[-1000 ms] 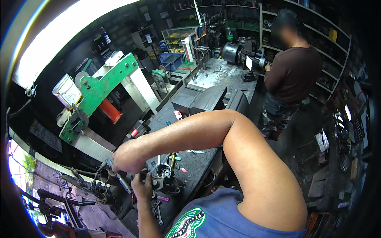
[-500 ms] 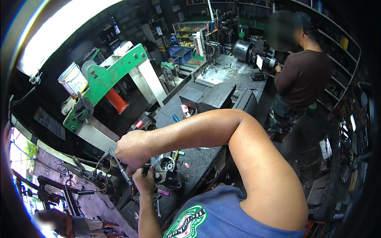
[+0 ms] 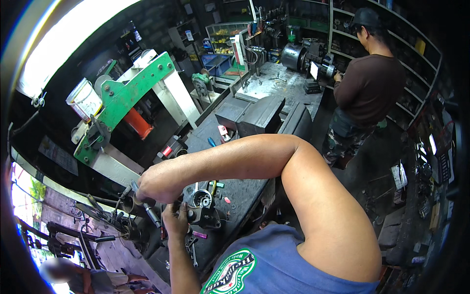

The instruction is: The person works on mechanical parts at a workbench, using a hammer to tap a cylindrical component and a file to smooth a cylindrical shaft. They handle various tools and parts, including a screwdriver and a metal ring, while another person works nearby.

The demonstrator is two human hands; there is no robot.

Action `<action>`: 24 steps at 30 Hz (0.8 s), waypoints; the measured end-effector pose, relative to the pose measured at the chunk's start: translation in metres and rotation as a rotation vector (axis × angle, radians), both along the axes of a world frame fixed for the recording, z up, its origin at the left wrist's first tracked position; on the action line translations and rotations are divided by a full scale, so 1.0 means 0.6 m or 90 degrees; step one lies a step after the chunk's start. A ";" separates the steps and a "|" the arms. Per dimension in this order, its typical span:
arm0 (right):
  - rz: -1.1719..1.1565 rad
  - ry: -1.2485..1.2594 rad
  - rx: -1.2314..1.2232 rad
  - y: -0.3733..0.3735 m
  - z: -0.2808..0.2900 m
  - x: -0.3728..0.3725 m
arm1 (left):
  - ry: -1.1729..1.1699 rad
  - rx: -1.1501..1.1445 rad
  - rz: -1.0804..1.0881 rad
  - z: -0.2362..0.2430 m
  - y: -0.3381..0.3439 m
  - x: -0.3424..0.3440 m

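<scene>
My right arm reaches across the bench, and my right hand (image 3: 159, 183) is closed round a silver metal tool with a straight shaft (image 3: 152, 214). The tool's upper end pokes out beside the knuckles. Just below, my left hand (image 3: 175, 219) is closed with the thumb up, next to a dark metal housing (image 3: 208, 217); what its fingers hold is hidden. Beside the housing lies a round metal part (image 3: 202, 198) with an open, toothed-looking inside. A purple cylinder (image 3: 199, 235) and a wrench (image 3: 193, 252) lie near my left forearm.
A large bench vise (image 3: 262, 115) stands on the dark workbench (image 3: 240, 196). Behind it rises a green and white press frame (image 3: 132, 100) with a bucket (image 3: 85, 100). A co-worker (image 3: 369, 88) stands at a machine at the far right. Another person (image 3: 93, 279) is at lower left.
My right hand has shifted slightly left with the silver tool, whose shaft has swung a little. My left hand stays beside the housing. The co-worker's head has shifted, and the whole view has moved slightly.
</scene>
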State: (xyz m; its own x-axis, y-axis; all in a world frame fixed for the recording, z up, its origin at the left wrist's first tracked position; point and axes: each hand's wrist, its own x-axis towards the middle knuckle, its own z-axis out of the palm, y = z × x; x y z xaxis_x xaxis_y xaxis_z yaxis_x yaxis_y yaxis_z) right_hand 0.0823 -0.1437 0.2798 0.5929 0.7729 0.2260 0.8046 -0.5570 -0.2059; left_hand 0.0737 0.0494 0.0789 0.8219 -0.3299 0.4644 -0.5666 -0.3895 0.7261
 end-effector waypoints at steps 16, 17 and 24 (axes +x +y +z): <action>-0.064 0.170 0.624 0.058 -0.117 -0.018 | -0.103 0.070 0.035 -0.006 0.022 0.015; -0.065 0.197 0.622 0.060 -0.122 -0.021 | -0.086 0.078 0.029 -0.010 0.021 0.018; -0.141 0.237 0.667 0.064 -0.150 -0.018 | -0.084 0.078 0.063 -0.011 0.016 0.008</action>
State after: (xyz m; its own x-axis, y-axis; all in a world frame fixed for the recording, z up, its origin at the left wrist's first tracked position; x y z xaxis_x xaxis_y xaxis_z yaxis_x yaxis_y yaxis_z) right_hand 0.0715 -0.1055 0.1899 0.8592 0.1757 0.4805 0.5003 -0.0916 -0.8610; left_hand 0.0783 0.0587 0.0725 0.7876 -0.3114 0.5317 -0.6085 -0.5289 0.5916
